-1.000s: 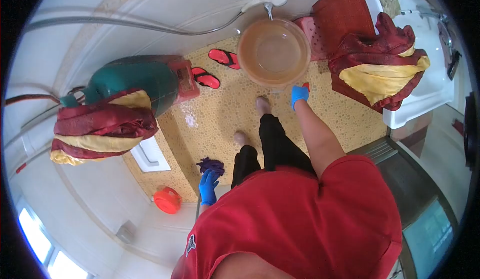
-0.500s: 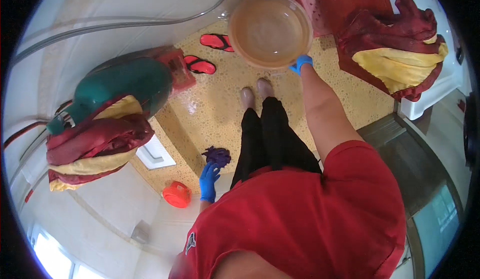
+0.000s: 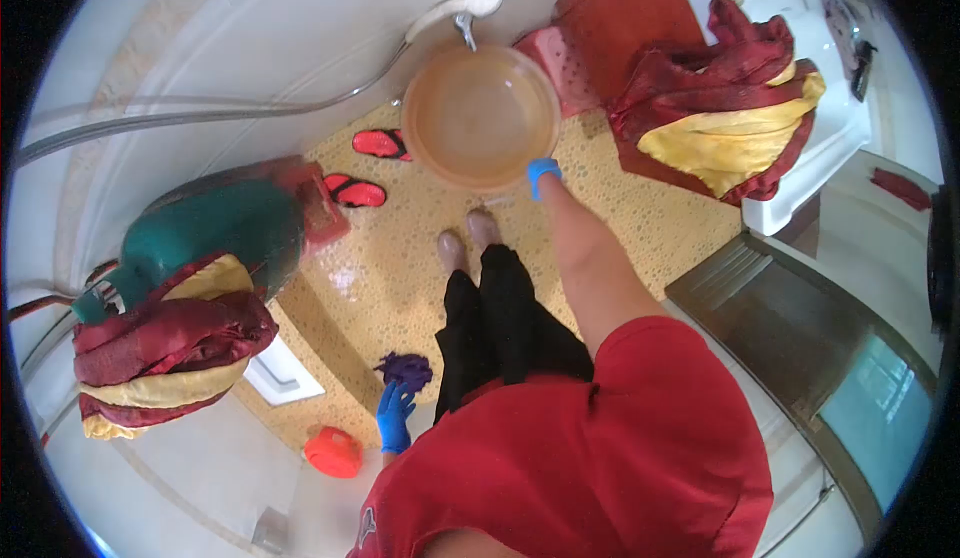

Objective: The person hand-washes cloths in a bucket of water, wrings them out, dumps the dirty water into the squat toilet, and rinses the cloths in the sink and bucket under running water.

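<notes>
A wide tan plastic basin (image 3: pixel 480 180) with cloudy water in it stands below a metal tap (image 3: pixel 465 30). My right hand (image 3: pixel 543 173), in a blue glove, is closed on the basin's near right rim; its fingertips are hidden. To the left of my legs hangs my left hand (image 3: pixel 395 417), also gloved in blue, with its fingers stretched out and nothing in them. Close beyond those fingers a dark purple bunched cloth or mop head (image 3: pixel 406 370) lies on the floor.
Red flip-flops (image 3: pixel 356 191) lie left of the basin. Maroon and yellow cloth hangs over a green tank (image 3: pixel 215 233) at left and a red-brown stand (image 3: pixel 625 18) at right. A white sink (image 3: pixel 840 138), an orange container (image 3: pixel 333 453) and a hose (image 3: pixel 200 116) are around.
My view has shifted, so the room appears further left and lower, and more of the tap shows. My right hand stays at the basin's rim; my left hand still hangs with fingers extended.
</notes>
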The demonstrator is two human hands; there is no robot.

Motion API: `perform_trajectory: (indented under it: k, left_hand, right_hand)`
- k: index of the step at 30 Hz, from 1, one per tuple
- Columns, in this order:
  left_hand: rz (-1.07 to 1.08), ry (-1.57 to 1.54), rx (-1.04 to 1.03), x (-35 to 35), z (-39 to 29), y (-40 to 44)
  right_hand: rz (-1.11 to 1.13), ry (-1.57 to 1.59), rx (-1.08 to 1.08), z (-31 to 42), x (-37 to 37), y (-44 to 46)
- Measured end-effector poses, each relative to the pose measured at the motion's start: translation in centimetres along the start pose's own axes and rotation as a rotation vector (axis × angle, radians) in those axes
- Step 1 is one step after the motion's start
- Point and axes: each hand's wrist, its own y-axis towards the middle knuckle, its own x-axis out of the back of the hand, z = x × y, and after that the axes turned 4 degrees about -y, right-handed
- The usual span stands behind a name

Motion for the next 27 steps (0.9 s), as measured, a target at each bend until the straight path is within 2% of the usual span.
perform_trajectory:
  k: [2,3,5,6,7,8,9,10,11,13,15,17,18,20,21,23,25,27]
  left_hand:
    - [-0.006,-0.003,0.025,-0.8,-0.6,0.5]
    - [-0.037,0.003,0.062,-1.0,-1.0,0.4]
    - [-0.014,-0.067,-0.033,-0.8,0.1,1.3]
    - [0.051,-0.084,-0.028,-0.8,0.2,1.7]
    - [0.117,-0.097,-0.023,-0.3,0.8,2.4]
    - [0.121,-0.104,-0.034,0.1,1.7,3.9]
    - [0.170,-0.163,0.053,1.1,3.5,6.5]
    - [0.225,-0.218,0.141,2.0,4.9,8.4]
    - [0.239,-0.215,0.132,2.9,6.1,9.2]
    - [0.573,0.371,-0.255,3.4,6.8,11.0]
    - [0.411,0.791,-0.525,0.3,1.8,4.6]
    - [0.740,-0.147,0.267,1.7,2.3,7.9]
    - [0.751,-0.133,0.262,1.2,1.8,7.0]
    - [0.374,-0.239,-0.030,-2.0,-1.3,0.6]
    - [0.358,-0.243,-0.032,-1.9,-1.4,0.6]
    - [0.352,-0.040,-0.122,-1.2,-0.4,1.3]
    - [0.312,0.051,-0.156,-1.5,-1.0,0.1]
    - [0.212,0.686,-0.605,-3.3,-2.9,-2.0]
  right_hand:
    - [-0.520,-0.024,-0.294,9.1,3.1,-10.5]
    - [-0.533,-0.021,-0.279,9.9,3.1,-11.2]
    - [-0.591,0.211,0.177,11.9,2.8,-11.6]
    - [-0.695,0.183,0.389,12.4,1.6,-9.2]
    - [-0.697,0.184,0.404,15.2,2.8,-10.9]
    - [-0.716,0.262,0.554,18.0,4.7,-12.6]
    - [-0.733,0.341,0.702,21.0,6.5,-14.9]
    - [-0.841,0.344,0.775,23.6,7.4,-15.6]
    - [-0.954,0.345,0.846,26.3,8.3,-15.9]
    - [-0.622,0.211,0.513,30.1,10.9,-16.9]
    - [-0.608,0.245,0.385,32.7,11.5,-18.0]
    - [-0.577,0.400,0.442,32.9,9.9,-14.4]
    - [-0.593,0.409,0.442,32.7,10.4,-14.6]
    - [-0.587,0.448,0.426,33.0,9.8,-15.1]
    - [-0.570,0.449,0.427,32.8,9.5,-15.6]
    - [-0.547,0.328,0.348,32.2,10.0,-16.2]
    - [-0.087,0.850,0.257,31.3,8.0,-8.3]
    - [0.241,1.276,0.451,29.6,10.1,-10.9]
